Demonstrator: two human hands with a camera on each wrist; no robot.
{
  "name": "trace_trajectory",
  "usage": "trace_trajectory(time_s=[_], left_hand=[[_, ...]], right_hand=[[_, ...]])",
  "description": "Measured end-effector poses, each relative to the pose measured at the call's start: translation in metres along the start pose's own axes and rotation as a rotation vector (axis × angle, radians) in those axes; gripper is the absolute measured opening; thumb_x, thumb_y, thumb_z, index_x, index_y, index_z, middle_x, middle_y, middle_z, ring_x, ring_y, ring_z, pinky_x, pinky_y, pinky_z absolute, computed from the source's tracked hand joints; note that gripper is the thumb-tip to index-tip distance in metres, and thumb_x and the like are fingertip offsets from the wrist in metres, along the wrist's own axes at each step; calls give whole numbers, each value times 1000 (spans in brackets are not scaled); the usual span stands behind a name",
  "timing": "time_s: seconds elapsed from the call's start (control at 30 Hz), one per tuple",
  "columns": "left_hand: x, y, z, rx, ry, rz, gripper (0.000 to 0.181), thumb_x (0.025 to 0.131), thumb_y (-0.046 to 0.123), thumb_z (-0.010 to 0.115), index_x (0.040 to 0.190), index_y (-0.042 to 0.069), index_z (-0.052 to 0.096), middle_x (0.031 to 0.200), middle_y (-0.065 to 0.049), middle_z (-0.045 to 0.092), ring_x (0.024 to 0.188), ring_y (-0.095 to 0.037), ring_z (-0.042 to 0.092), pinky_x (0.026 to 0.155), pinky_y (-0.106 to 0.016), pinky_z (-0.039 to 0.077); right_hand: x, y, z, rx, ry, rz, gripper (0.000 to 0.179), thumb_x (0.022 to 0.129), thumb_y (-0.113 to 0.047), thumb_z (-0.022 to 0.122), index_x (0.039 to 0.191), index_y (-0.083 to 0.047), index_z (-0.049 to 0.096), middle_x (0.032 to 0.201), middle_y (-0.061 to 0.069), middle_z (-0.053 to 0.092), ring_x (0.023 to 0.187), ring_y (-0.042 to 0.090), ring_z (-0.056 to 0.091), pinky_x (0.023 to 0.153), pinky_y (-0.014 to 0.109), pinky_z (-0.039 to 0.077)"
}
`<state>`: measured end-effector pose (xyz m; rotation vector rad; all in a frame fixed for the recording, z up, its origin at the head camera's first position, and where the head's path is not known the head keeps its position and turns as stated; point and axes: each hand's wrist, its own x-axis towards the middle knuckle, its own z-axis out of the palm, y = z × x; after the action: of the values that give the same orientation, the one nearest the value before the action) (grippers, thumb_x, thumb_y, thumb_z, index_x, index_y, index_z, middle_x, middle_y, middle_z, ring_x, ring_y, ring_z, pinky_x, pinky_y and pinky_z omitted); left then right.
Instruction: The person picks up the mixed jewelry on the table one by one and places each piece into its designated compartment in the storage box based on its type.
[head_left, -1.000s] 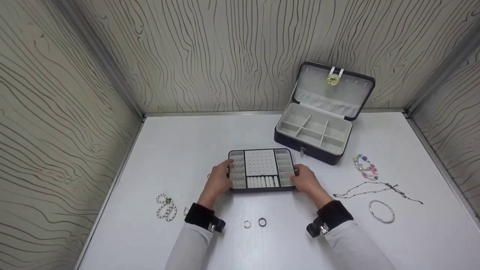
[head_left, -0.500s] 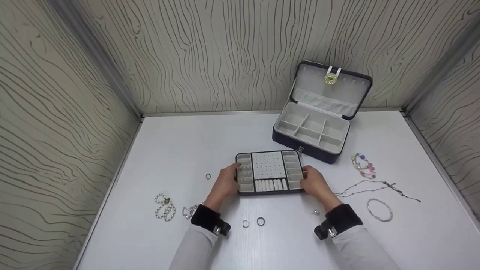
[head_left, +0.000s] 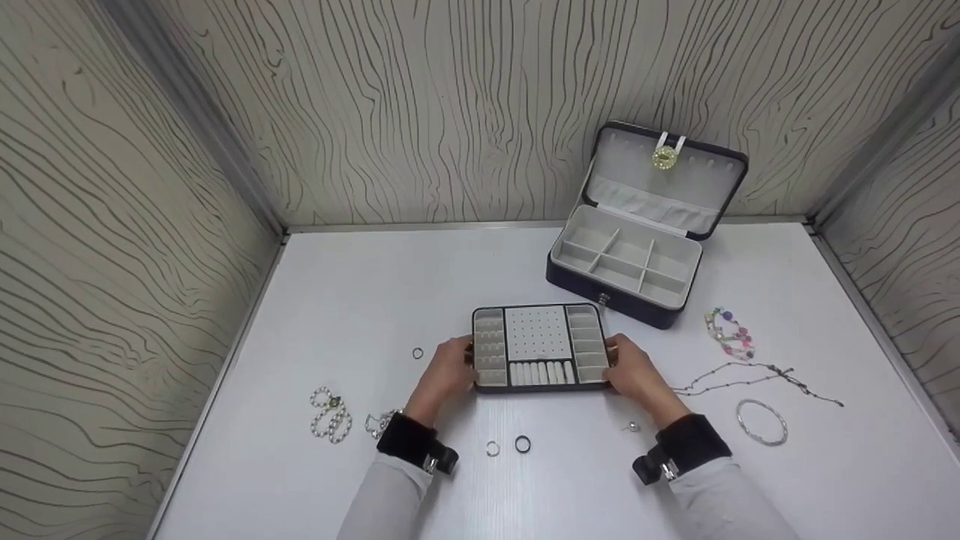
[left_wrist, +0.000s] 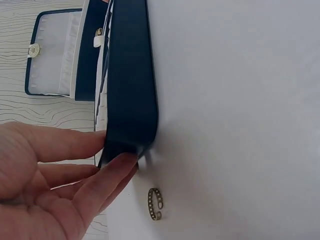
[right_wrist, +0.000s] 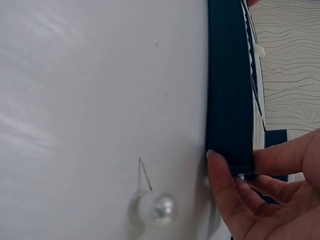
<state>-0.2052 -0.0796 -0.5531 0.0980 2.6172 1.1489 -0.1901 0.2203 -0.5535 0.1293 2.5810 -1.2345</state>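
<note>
A dark navy jewelry tray [head_left: 539,331] with small side compartments, a white pierced panel and a row of ring rolls sits in the middle of the white table. My left hand [head_left: 448,369] grips its left end; in the left wrist view the thumb and fingers [left_wrist: 118,170] hold the corner. At the right end my right hand [head_left: 634,370] pinches the other corner, one fingertip [right_wrist: 215,159] at the lower edge. Beside the left hand lies an open-ended ring [left_wrist: 151,204]. A pearl earring [right_wrist: 163,209] lies near the right hand.
Behind stands an open jewelry box [head_left: 626,259] with divided compartments. Left lie a pearl strand [head_left: 331,415], a silver chain [head_left: 379,421] and a ring [head_left: 418,352]. Two rings [head_left: 523,444] lie in front. Right are a beaded bracelet [head_left: 729,334], a necklace [head_left: 757,369] and a bangle [head_left: 762,422].
The tray has moved right and slightly towards me, both hands going with it. The left fingers have shifted from inside the tray to its end. A ring and the pearl earring have come into sight.
</note>
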Motion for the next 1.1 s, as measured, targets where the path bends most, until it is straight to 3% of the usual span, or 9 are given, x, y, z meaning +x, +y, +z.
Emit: trace_trajectory(time_s=[0.17,0.3,0.5,0.7,0.77,0.9,1.1], left_hand=[[-2,-1,-1,3,-1,24,61,71,-19,63,129,-1,59,121,-17,63,114,-32,58,100,-45,45],[-3,-2,-2,17,6,31,62,71,-18,62,130,-2,58,122,-18,63,116,-33,57,101,-46,44],[-3,-5,-4,3,-16,13,63,76,-12,66,136,-5,52,127,-20,60,121,-34,54,104,-46,40],[-6,-12,-15,-82,-19,60,57,81,-8,65,136,-11,49,121,-24,60,106,-33,63,84,-38,55],[-8,-15,-19,-102,-8,44,55,84,-6,64,137,-8,49,121,-21,61,104,-31,64,79,-36,56],[-13,-21,-29,-98,37,-3,51,88,-1,65,137,-2,52,117,-16,63,104,-29,64,84,-40,54],[-26,-38,-43,-76,101,9,46,88,0,66,133,-2,55,107,-13,66,97,-28,65,84,-43,53]], right_hand=[[-1,0,0,0,-4,-12,52,79,13,58,128,14,43,102,24,58,87,29,60,65,35,55],[-2,2,0,61,-35,2,51,82,11,58,130,14,41,105,25,58,87,29,61,66,36,57],[0,4,-2,36,-3,-27,44,93,-6,58,130,12,43,108,25,59,88,29,61,65,37,55],[9,9,-3,-37,81,-91,57,92,-6,56,145,4,35,102,20,61,89,31,58,78,45,48],[12,10,-4,-54,84,-109,58,92,-4,56,146,2,36,102,20,61,90,32,57,83,48,46],[15,12,-7,-65,51,-120,57,93,-4,55,146,1,38,105,23,62,93,33,57,86,50,45],[17,14,-5,-63,39,-134,55,93,-5,55,146,1,41,106,23,62,94,34,57,87,50,45]])
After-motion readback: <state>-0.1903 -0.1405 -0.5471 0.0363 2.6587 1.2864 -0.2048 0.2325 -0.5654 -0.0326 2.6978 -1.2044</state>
